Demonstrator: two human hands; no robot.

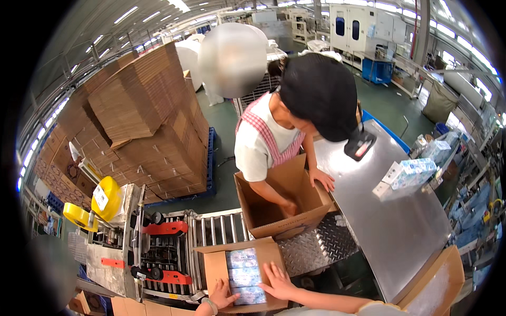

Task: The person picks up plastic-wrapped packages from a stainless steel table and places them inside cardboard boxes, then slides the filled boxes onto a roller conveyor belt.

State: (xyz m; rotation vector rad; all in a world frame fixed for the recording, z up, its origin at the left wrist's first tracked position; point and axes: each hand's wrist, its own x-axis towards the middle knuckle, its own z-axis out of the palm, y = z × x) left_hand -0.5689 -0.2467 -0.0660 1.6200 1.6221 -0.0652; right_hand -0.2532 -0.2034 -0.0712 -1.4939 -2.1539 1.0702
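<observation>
Packed carton (216, 271): one, brown, flaps up, at the near end of the roller conveyor (219, 231), just below centre of the view. Three soft blue-and-white packs (243, 276) inside, stacked in a row from far to near. Left hand (222, 295) at the near left corner of that carton, fingers curled over the edge by the lowest pack, touching card. Right hand (278, 282) flat and spread, palm down, on the right side of the packs, fingertips toward the middle pack, forearm entering from the lower right. Neither hand pinching anything.

Second carton (279, 203): one, open, just beyond the first, on the chequer-plate ledge (311, 247) between conveyor and steel surface (395, 221). One co-worker in a dark cap and pink checked apron leaning over it, one of that person's hands deep inside, the other on the surface's edge at the carton's right wall.

On the steel surface: one cluster of blue-and-white packs (408, 174) far right, one dark handheld device (359, 145) near the co-worker's head. Left of the conveyor: one taping machine (158, 253) with red parts, two yellow tape rolls (95, 205). Beyond: one tall pile of flattened cardboard (147, 116) on a blue pallet
</observation>
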